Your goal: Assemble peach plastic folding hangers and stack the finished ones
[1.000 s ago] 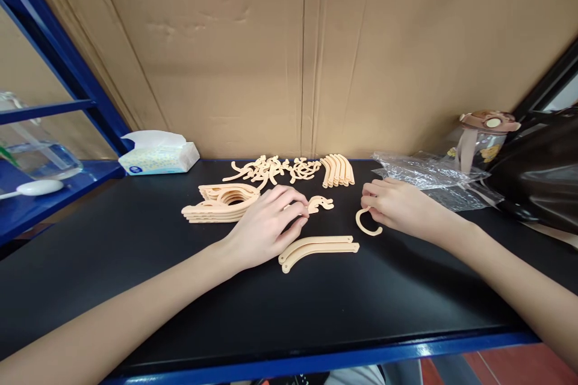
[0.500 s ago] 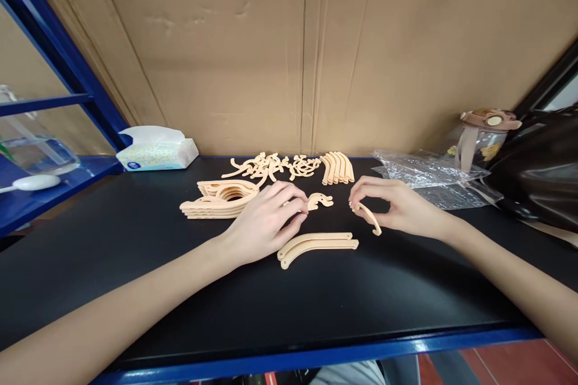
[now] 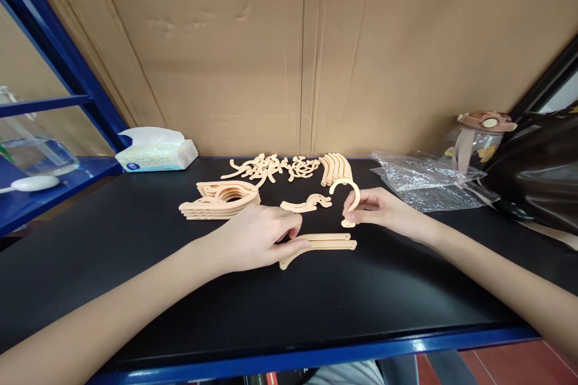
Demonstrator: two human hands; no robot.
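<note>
My right hand (image 3: 372, 207) pinches a beige plastic hanger hook (image 3: 356, 192), which stands upright with its curve at the top. My left hand (image 3: 268, 234) has its fingers curled and its thumb along two curved beige hanger arms (image 3: 334, 244) lying side by side on the black table. It grips them near their left end, which the hand partly hides. Just beyond lies a flat animal-shaped piece (image 3: 311, 201). To the left of it is a stack of beige hanger frames (image 3: 212, 212), close behind my left hand.
At the back lie a heap of small beige hooks and pieces (image 3: 268, 167) and a row of curved hanger arms (image 3: 335, 167). A tissue pack (image 3: 158, 153) sits at the back left. Crumpled clear plastic bags (image 3: 424, 183) and a drinking bottle (image 3: 485, 135) are on the right.
My right hand has turned the hook from hanging down to upright. My left hand has moved down from beside the animal-shaped piece onto the two hanger arms.
</note>
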